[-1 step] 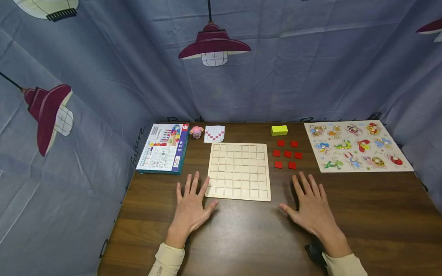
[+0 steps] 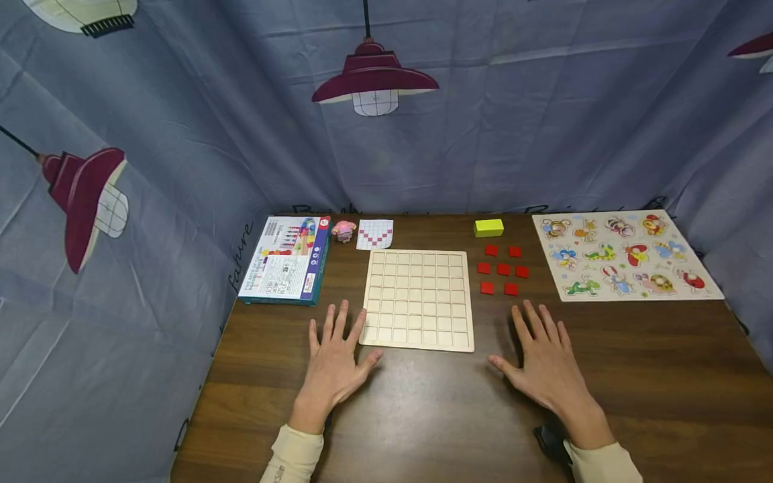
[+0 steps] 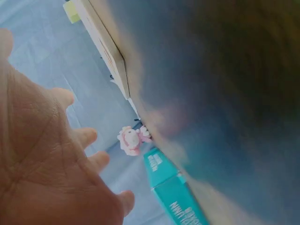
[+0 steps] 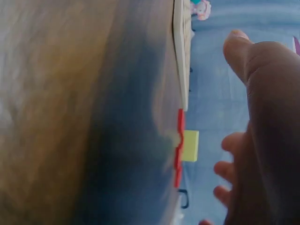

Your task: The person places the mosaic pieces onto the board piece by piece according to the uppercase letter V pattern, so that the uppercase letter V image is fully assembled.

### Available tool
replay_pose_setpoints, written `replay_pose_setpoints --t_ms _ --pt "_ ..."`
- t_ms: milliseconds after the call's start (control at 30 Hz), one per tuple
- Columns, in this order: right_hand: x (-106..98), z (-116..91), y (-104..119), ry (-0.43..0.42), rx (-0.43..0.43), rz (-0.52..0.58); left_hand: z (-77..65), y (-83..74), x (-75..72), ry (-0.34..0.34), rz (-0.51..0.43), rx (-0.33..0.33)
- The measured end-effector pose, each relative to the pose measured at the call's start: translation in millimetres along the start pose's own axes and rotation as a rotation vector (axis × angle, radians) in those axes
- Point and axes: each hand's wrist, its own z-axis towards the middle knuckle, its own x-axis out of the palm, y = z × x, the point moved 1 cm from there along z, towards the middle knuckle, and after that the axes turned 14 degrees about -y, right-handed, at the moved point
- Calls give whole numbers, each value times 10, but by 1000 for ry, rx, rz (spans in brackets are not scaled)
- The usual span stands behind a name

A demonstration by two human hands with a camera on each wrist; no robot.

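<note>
Both of my hands hold nothing, palms down with fingers spread. My left hand [image 2: 331,365] is by the near left corner of a wooden grid board [image 2: 417,302]; its index fingertip overlaps the board's left edge in the head view, and I cannot tell whether they touch. My right hand [image 2: 546,365] is to the right of the board, just nearer than several small red square tiles [image 2: 503,270]. Beyond the tiles stands a yellow block [image 2: 488,229]. A paper card with a pink pattern on a grid [image 2: 375,235] lies behind the board.
A flat teal-edged box [image 2: 286,261] lies at the left, with a small pink figurine [image 2: 343,231] beside it. An insect picture puzzle board [image 2: 625,256] covers the table's far right. Behind the wooden table [image 2: 423,416] hangs a blue-grey curtain [image 2: 513,147].
</note>
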Motion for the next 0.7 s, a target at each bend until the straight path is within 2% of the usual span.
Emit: replay_pose_setpoints --t_ms 100,200,300,367,500,600,700 --pt "27 50 -66 -10 24 47 36 33 21 34 -101 -21" --pt "80 167 -210 -28 68 142 114 94 69 91 -278 -76" --pt "147 330 -367 -47 105 209 219 150 138 104 -424 -122" --pt "205 434 -461 -66 122 230 283 176 191 96 -483 -138" --pt "321 593 -579 -75 155 242 359 206 284 78 -503 -148" --pt "380 663 -608 -87 178 246 379 204 322 78 -467 -163" --pt "402 707 -606 -123 193 246 403 177 333 76 -427 -136"
